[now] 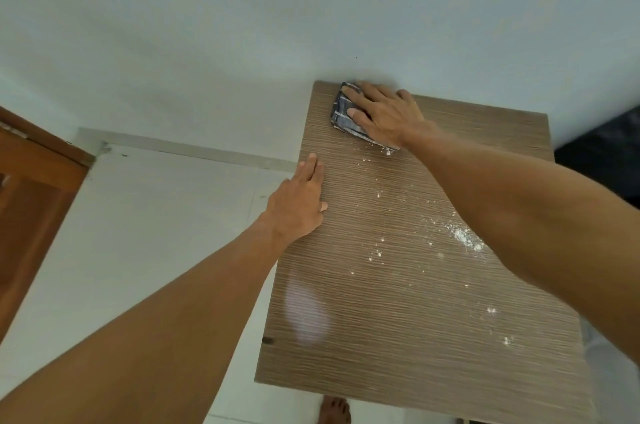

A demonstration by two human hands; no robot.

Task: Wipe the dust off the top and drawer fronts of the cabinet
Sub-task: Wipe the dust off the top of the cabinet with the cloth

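The cabinet top (398,319) is a brown wood-grain panel seen from above, standing against a pale wall. White dust specks (464,238) are scattered over its middle and right side. A folded dark checked cloth (341,110) lies at the far left corner of the top. My right hand (384,112) presses flat on the cloth, fingers spread over it. My left hand (299,204) rests flat on the left edge of the top, fingers together, holding nothing. The drawer fronts are out of sight below the top.
The pale wall (242,25) runs right behind the cabinet. A brown wooden door (31,202) stands at the far left. White floor tiles (156,233) lie left of the cabinet. A bare foot (334,409) shows at the cabinet's near edge. Something dark (602,160) sits right of the cabinet.
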